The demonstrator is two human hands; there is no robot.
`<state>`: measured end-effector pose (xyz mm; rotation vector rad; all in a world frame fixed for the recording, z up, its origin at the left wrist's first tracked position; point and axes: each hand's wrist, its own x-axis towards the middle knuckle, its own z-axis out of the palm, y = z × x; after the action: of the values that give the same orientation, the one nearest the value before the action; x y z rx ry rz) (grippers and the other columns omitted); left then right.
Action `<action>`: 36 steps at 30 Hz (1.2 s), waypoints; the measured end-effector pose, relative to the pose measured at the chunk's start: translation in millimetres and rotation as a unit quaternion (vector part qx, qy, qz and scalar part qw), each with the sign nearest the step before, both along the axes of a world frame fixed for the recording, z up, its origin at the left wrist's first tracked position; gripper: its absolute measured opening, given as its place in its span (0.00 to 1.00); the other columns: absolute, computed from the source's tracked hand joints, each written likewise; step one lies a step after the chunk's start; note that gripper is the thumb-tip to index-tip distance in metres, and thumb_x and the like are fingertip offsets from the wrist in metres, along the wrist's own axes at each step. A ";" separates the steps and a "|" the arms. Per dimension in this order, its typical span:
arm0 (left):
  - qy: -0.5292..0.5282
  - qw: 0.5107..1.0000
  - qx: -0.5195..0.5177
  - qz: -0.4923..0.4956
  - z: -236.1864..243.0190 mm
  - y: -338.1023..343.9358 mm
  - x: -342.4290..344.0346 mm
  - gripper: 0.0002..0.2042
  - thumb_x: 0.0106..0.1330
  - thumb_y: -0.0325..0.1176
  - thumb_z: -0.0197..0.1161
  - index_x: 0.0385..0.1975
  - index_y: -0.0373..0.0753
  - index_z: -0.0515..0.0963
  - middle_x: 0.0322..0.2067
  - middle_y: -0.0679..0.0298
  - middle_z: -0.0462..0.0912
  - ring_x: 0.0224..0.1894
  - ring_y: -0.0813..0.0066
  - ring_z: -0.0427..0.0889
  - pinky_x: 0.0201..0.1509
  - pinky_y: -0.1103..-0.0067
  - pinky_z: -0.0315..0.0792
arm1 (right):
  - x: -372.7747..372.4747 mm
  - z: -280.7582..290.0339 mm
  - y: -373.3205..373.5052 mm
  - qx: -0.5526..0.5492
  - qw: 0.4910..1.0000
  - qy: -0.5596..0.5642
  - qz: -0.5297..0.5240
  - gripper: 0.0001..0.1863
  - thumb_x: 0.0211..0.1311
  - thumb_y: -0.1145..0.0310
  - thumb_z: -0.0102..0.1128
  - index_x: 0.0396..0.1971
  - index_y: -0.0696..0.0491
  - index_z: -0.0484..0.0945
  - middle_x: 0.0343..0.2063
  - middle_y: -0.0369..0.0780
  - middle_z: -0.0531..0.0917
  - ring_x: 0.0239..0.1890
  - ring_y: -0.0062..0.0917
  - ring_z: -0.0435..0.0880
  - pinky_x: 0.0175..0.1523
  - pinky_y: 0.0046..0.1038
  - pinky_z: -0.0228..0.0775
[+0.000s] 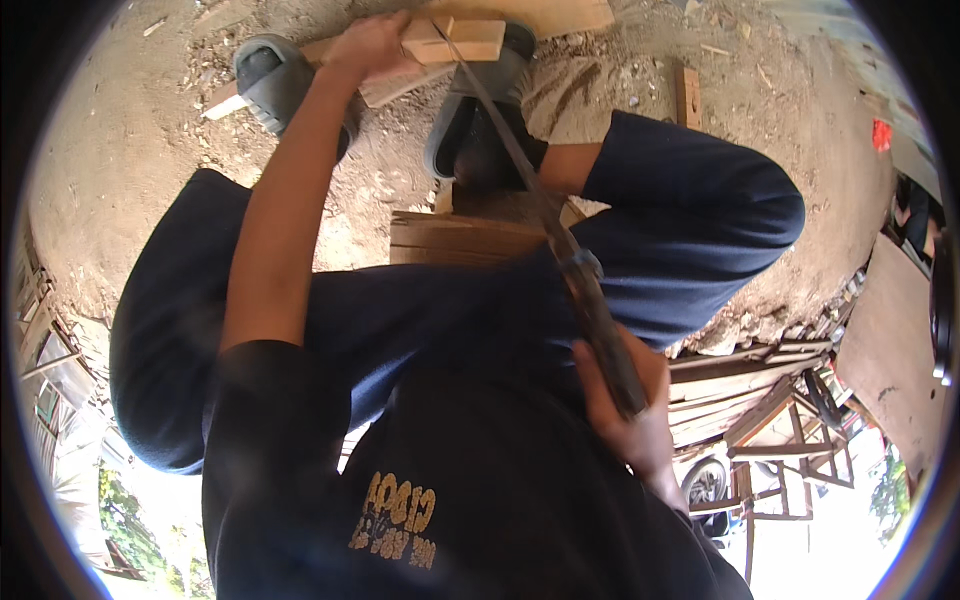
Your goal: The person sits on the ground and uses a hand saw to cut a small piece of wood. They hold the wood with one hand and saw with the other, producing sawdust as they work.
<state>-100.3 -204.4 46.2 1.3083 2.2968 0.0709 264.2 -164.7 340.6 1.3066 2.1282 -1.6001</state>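
My left hand (pixel 368 48) grips a pale wood block (pixel 478 40) at the top of the view, holding it down near my feet. My right hand (pixel 648 390) is wrapped round the dark handle of a long, narrow-bladed tool (pixel 515 150), low at the right. Its blade runs diagonally up to the block, where the tip overlaps the wood beside my left fingers; whether it is cutting into it, I cannot tell. My feet in grey slip-on shoes (pixel 275 85) are on either side of my left hand, over more wood pieces.
A plank (pixel 440 238) lies beneath my crossed legs on dirt ground. A board (pixel 560 12) lies at the top, a small wood piece (pixel 688 95) and red scrap (pixel 881 135) at right. Stacked timber, wooden frames (pixel 780 450) and a wheel (pixel 707 485) stand at lower right.
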 end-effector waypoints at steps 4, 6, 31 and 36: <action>0.002 1.000 0.009 0.011 -1.9 -0.1 -4.1 0.38 0.43 0.45 0.72 0.59 0.42 0.70 0.54 0.53 0.79 0.56 0.52 0.77 0.59 0.63 0.72 | -19.7 -25.2 11.6 -0.043 0.998 0.007 -0.041 0.06 0.63 0.75 0.60 0.29 0.60 0.74 0.15 0.41 0.74 0.18 0.18 0.74 0.25 0.28 0.64; 0.031 0.999 0.017 -0.012 -1.7 0.3 -2.4 0.36 0.46 0.48 0.71 0.56 0.41 0.71 0.53 0.52 0.78 0.56 0.55 0.77 0.62 0.64 0.70 | -13.4 -15.6 13.1 -0.028 0.999 -0.011 -0.044 0.06 0.64 0.75 0.60 0.28 0.60 0.74 0.14 0.40 0.74 0.17 0.17 0.72 0.24 0.28 0.63; 0.070 0.997 0.037 -0.019 -13.5 -6.2 5.1 0.38 0.45 0.51 0.74 0.57 0.42 0.70 0.52 0.54 0.79 0.56 0.56 0.77 0.63 0.64 0.67 | 17.2 -14.1 -14.6 -0.009 0.999 0.010 -0.031 0.04 0.64 0.76 0.60 0.30 0.60 0.77 0.13 0.34 0.73 0.18 0.11 0.69 0.22 0.23 0.58; 0.050 0.998 0.041 -0.014 -9.3 -2.3 7.0 0.37 0.46 0.51 0.74 0.57 0.43 0.70 0.53 0.53 0.79 0.57 0.55 0.76 0.63 0.64 0.67 | -10.2 -44.8 -1.1 -0.019 0.999 0.038 -0.022 0.04 0.62 0.75 0.60 0.32 0.60 0.75 0.15 0.47 0.75 0.22 0.37 0.76 0.25 0.32 0.66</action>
<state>-93.3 -206.7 36.9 1.4133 2.3809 0.0926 254.0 -165.8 295.8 1.3111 2.1146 -1.7247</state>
